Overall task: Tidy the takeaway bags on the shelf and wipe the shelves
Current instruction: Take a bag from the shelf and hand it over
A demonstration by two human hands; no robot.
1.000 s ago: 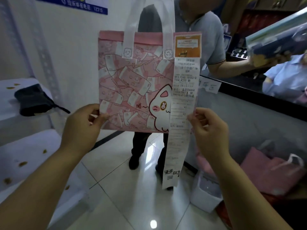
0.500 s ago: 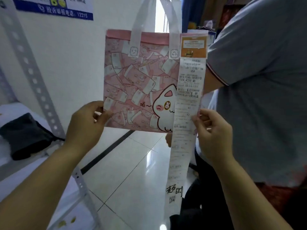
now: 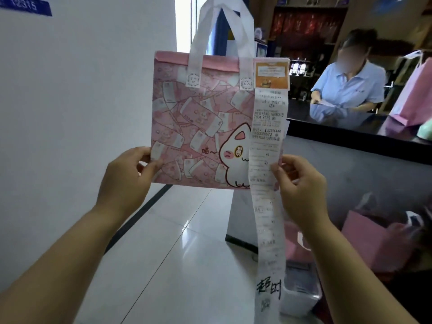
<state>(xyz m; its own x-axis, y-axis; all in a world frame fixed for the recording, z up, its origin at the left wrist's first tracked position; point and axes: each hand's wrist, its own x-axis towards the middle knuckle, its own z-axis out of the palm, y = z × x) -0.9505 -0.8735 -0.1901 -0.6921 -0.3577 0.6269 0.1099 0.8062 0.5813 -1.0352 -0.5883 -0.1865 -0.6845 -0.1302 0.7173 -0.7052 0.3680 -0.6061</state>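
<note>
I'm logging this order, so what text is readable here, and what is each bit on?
"12315": blue wall sign.
"喵~": pink takeaway bag, beside its cartoon cat.
"7904,4359": receipt hanging down the bag's front.
"JD354444": same receipt, lower.
"超时", handwritten: near the receipt's bottom end.
The other receipt lines and the orange sticker: too blurred to read.

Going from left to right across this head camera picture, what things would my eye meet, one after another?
A white wall → left hand → pink bag → receipt → right hand → person in a blue shirt behind the counter.
</note>
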